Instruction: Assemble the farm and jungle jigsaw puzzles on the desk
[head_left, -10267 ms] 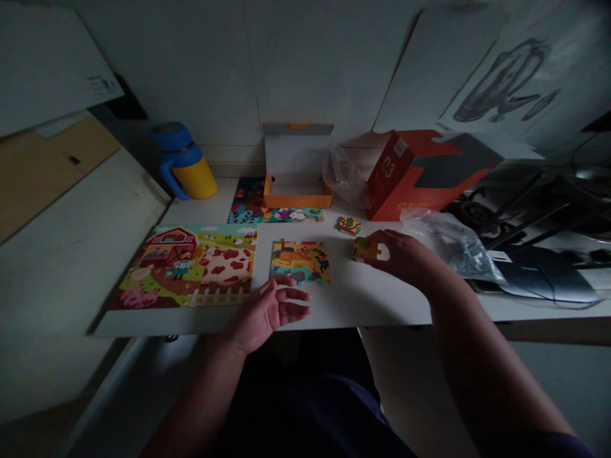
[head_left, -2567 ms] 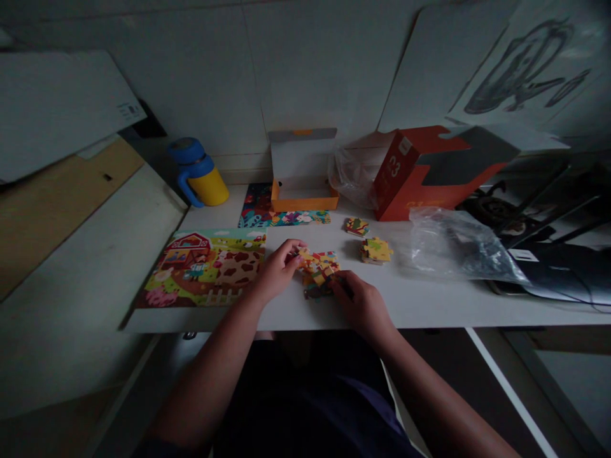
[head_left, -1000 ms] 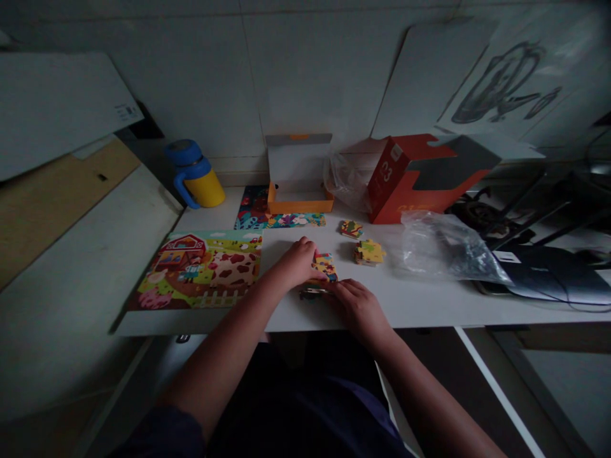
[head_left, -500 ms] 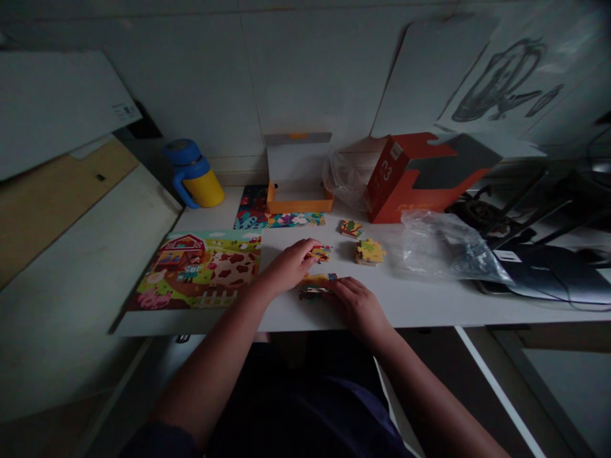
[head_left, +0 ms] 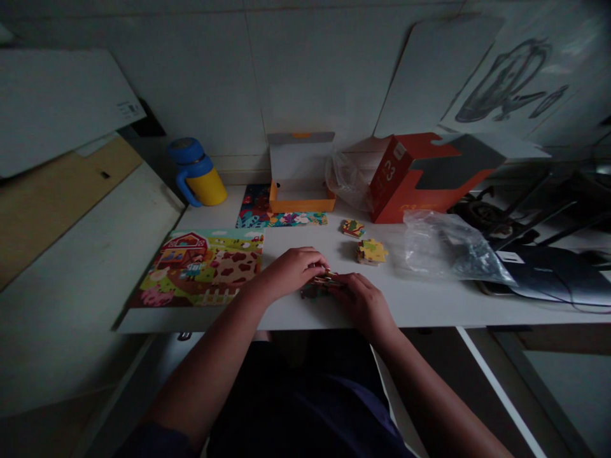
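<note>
Between my two hands are several puzzle pieces (head_left: 324, 278), held close together just above the table. My left hand (head_left: 298, 272) has its fingers closed on pieces from the left and far side. From the right, my right hand (head_left: 365, 299) pinches pieces too, its fingertips almost meeting the left ones. Beneath them a dark patch of more pieces (head_left: 312, 291) shows, partly hidden. Just beyond my right hand sits a stack of yellow puzzle pieces (head_left: 372, 250), with a smaller stack of green and red pieces (head_left: 352, 228) behind it.
A farm picture sheet (head_left: 200, 270) lies at left. Behind stand a blue and yellow flask (head_left: 203, 178), an opened orange-edged box (head_left: 303, 205) on a colourful sheet (head_left: 252, 216), and a red box (head_left: 405, 181). Clear plastic bags (head_left: 439, 248) and a black item (head_left: 548, 270) lie at right.
My left hand has come toward me and to the right, bringing its pieces against those in my right hand. The two groups, apart before, are now together.
</note>
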{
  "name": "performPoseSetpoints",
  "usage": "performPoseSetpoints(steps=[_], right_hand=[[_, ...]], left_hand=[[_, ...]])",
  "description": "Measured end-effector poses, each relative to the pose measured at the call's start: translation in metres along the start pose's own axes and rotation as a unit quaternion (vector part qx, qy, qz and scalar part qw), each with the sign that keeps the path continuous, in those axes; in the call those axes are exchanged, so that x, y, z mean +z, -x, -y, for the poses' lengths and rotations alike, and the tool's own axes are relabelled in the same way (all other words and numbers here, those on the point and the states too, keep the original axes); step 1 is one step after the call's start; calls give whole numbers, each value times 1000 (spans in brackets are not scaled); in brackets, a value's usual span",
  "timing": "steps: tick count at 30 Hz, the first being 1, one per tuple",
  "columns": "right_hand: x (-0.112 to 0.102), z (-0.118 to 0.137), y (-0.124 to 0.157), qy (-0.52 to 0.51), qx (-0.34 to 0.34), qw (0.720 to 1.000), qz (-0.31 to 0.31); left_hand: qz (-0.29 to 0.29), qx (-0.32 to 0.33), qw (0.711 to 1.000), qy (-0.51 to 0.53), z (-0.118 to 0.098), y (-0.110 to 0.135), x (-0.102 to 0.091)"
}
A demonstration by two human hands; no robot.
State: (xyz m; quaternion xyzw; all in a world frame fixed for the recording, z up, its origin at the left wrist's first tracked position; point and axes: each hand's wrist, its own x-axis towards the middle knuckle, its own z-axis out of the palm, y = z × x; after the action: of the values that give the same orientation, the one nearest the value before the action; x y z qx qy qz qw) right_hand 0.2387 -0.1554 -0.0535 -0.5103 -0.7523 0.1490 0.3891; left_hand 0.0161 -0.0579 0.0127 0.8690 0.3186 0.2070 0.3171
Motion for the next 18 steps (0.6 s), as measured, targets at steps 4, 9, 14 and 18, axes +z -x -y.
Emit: performPoseSetpoints(steps=[4,9,14,18], right_hand=[[-2,2,-1,-4,28,999,-40],[-2,3,-3,-10,56,998,-26],[-2,-3,-3,-7,158,987,-39],[-4,-6,-1,-37,231,970,-62]], left_hand=[[-4,3,999,45,1,4,9],[-20,-38,995,93,1,12,12],[-65,-113,991,-22,4,30,8],[-14,-116,986,-122,6,45,14]])
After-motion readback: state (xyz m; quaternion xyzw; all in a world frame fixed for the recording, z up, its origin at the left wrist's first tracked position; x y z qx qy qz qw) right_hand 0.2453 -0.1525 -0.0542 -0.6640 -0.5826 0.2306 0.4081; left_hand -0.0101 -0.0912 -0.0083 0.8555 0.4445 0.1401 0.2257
